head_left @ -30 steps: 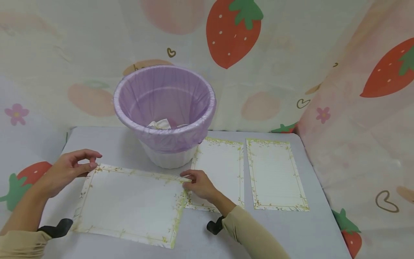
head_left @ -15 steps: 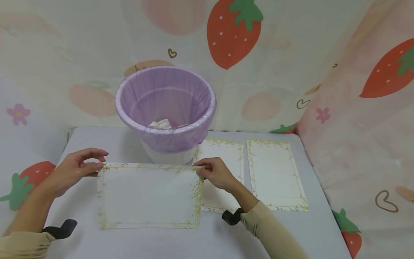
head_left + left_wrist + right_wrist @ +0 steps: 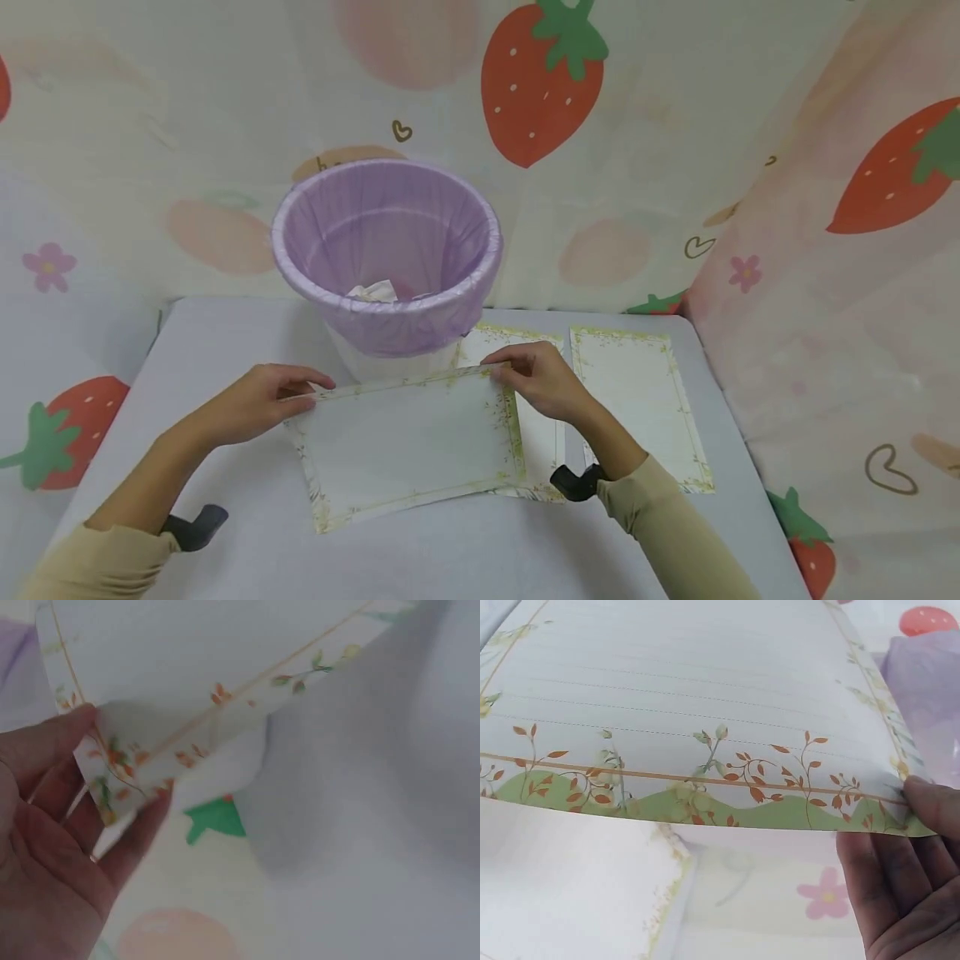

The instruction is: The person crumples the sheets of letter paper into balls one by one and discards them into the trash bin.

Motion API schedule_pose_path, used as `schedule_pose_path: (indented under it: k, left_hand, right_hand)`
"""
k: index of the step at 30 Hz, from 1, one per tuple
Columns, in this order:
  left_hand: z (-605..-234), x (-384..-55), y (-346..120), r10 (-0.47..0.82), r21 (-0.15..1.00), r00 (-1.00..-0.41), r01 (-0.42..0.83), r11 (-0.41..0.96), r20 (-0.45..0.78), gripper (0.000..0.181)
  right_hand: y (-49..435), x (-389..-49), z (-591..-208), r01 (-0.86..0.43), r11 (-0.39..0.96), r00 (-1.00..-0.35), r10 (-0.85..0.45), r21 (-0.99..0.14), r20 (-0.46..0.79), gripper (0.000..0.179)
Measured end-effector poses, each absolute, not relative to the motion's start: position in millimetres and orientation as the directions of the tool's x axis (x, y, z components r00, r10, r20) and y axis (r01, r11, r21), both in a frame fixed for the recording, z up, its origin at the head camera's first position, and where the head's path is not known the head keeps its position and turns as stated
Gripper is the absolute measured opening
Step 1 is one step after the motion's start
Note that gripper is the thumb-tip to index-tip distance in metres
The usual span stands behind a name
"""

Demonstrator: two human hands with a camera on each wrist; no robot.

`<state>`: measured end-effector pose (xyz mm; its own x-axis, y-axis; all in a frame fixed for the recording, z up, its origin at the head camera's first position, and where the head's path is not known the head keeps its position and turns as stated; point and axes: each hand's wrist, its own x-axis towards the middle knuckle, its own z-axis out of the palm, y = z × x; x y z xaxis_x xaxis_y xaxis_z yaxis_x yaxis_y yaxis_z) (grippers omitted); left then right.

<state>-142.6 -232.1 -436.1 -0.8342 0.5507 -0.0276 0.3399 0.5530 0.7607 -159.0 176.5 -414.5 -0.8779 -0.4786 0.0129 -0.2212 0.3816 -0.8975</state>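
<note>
the white, leaf-bordered rectangular paper sheet (image 3: 408, 442), pinched by the left hand (image 3: 262, 402) and right hand (image 3: 542, 379), is now farther right, at lower centre, partly hiding another white, bordered paper sheet (image 3: 546, 446), so its moving seems unfinished.

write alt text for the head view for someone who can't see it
A person's left hand and right hand pinch a leaf-bordered paper sheet at its top corners over a pale table. A white bin with a purple liner stands behind it, before a strawberry-print backdrop; one similar sheet lies partly hidden, another farther right.
</note>
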Motion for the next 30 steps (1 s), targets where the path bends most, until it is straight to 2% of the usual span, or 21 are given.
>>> schedule_pose_path:
  k: [5, 13, 21, 25, 30]
  left_hand:
    - [-433.5, -145.8, -199.4, 0.562, 0.721, -0.827, 0.391, 0.572, 0.003, 0.023]
    - [-428.3, -142.0, -149.7, 0.593, 0.784, -0.798, 0.435, 0.443, 0.108, 0.022]
    - [-424.2, -136.7, -137.3, 0.486, 0.871, -0.861, 0.348, 0.346, 0.151, 0.021]
    - [-422.5, -134.1, -140.3, 0.439, 0.901, -0.888, 0.296, 0.316, 0.138, 0.022]
    - [-420.5, -130.7, -142.0, 0.407, 0.925, -0.904, 0.262, 0.277, 0.134, 0.023]
  right_hand:
    - [180.8, -157.4, -406.5, -0.257, 0.378, -0.875, -0.482, -0.889, 0.048, 0.019]
    - [184.0, -149.7, -397.5, -0.299, 0.405, -0.872, -0.483, -0.864, 0.075, 0.020]
    - [218.4, -144.7, -388.7, -0.285, 0.433, -0.900, -0.429, -0.855, 0.082, 0.034]
    - [244.3, -141.3, -393.6, -0.222, 0.399, -0.907, -0.420, -0.890, 0.038, 0.033]
    - [266.0, -133.1, -403.4, -0.147, 0.402, -0.899, -0.436, -0.904, -0.048, 0.040]
